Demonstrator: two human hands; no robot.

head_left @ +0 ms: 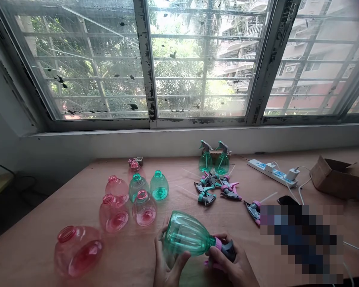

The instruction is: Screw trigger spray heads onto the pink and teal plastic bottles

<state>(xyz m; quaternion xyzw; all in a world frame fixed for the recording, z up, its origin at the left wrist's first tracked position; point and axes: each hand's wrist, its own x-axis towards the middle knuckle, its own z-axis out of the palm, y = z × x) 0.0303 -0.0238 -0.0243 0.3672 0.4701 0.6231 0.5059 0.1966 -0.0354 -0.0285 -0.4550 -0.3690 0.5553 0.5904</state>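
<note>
A clear green spray bottle (pixel 190 235) lies tilted sideways between my two hands, its base toward the left. My left hand (pixel 169 261) is wrapped round the wide base end. At the neck, my right hand (pixel 231 261) grips the pink collar (pixel 217 243) of a black spray head (pixel 228 250), which sits on the bottle's mouth. How tightly the collar is seated I cannot tell. Beyond my hands lie several loose spray heads (pixel 208 197) in black with green or pink parts. One more spray head (pixel 253 211) lies to the right.
Open pink bottles (pixel 113 215) and green bottles (pixel 159 185) stand at the left. Two green bottles with spray heads (pixel 206 161) stand at the back. A power strip (pixel 272 173) with cables and a cardboard box (pixel 341 177) lie right. A window (pixel 203 59) runs behind the table.
</note>
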